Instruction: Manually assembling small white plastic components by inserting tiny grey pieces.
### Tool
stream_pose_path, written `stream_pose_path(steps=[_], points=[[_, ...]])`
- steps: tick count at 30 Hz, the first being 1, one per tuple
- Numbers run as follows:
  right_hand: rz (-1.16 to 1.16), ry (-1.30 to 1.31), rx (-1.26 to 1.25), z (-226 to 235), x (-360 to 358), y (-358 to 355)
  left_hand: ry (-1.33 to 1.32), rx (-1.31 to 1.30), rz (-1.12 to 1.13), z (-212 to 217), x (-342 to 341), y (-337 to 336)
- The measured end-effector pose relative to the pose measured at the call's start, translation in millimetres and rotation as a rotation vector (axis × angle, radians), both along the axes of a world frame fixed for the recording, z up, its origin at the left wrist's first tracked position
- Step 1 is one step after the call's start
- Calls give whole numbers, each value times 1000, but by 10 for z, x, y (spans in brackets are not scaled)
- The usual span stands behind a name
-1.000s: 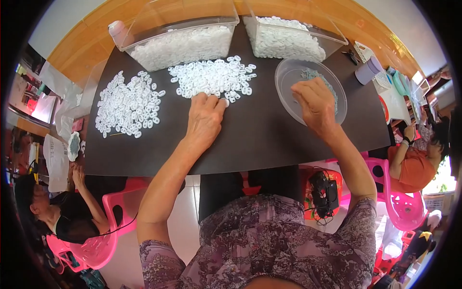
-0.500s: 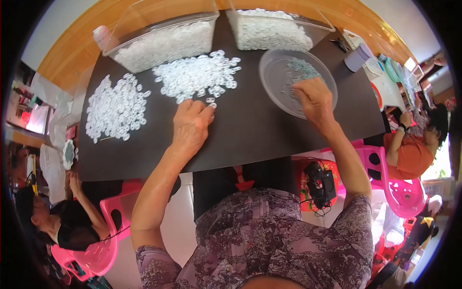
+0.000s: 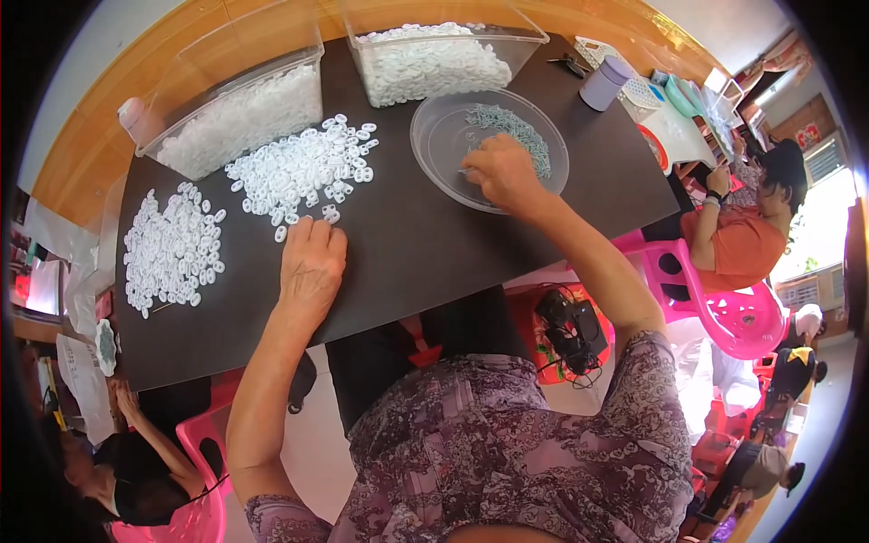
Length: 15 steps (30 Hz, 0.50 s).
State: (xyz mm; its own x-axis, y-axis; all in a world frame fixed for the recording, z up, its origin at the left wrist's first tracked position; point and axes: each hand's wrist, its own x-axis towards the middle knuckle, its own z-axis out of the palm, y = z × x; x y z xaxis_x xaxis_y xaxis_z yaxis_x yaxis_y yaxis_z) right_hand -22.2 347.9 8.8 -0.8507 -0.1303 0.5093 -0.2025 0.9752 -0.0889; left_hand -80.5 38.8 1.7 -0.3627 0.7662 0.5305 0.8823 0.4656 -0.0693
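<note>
My left hand [image 3: 312, 262] rests on the dark tabletop with its fingers curled down at the near edge of a pile of small white oval plastic pieces with two holes [image 3: 294, 167]. Its fingertips are hidden, so what they hold does not show. A few loose pieces lie right against them. Over a round clear plastic tray [image 3: 439, 167], my right hand [image 3: 507, 172] is closed in a pinch, a small grey screw-like bit showing at its fingertips. Many thin grey screw-like pieces [image 3: 525, 131] lie along the tray's far right side.
A second white pile [image 3: 172, 249] lies at the left. Two clear bins [image 3: 235, 113] [image 3: 444, 63] of white pieces stand at the back. Beyond the tray is a lilac jar [image 3: 605, 83]. People sit on pink chairs [image 3: 729, 312] at both sides.
The view has swung, so the table appears shifted left. My right hand has moved toward the tray's near left part. My left hand stays by the white pile's near edge.
</note>
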Motion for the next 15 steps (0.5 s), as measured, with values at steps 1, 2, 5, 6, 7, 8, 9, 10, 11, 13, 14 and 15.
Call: stream_pose_path(steps=[1, 2, 5, 6, 7, 8, 9, 10, 11, 13, 14, 15], points=[[0, -15, 53, -24, -36, -5, 2, 0, 4, -12, -5, 7], [5, -13, 52, -52, -70, 10, 4, 23, 5, -29, -10, 21], [13, -38, 114, -84, -175, 32, -6, 63, 28, -12, 28, 11], [26, -62, 115, -77, -195, 42, -19, 84, 43, 2, 46, -1], [37, -86, 117, -69, -205, 46, -19, 83, 46, 10, 62, -18], [39, -86, 116, -69, -210, 44, -56, 144, 56, 23, 84, -41], [21, -89, 69, -70, -214, 43, -94, 206, 66, 39, 107, -61], [1, -94, 24, -55, -214, 48, -96, 208, 66, 56, 132, -58], [1, -97, 26, -35, -211, 59, -126, 286, 64, 79, 163, -49], [-7, -46, -93, 25, -195, 78, -158, 364, 62, 126, 232, -50], [-8, -48, -92, 37, -188, 96, -216, 412, 66, 151, 272, -59], [10, -39, -109, 48, -185, 119, -274, 459, 69, 168, 310, -66]])
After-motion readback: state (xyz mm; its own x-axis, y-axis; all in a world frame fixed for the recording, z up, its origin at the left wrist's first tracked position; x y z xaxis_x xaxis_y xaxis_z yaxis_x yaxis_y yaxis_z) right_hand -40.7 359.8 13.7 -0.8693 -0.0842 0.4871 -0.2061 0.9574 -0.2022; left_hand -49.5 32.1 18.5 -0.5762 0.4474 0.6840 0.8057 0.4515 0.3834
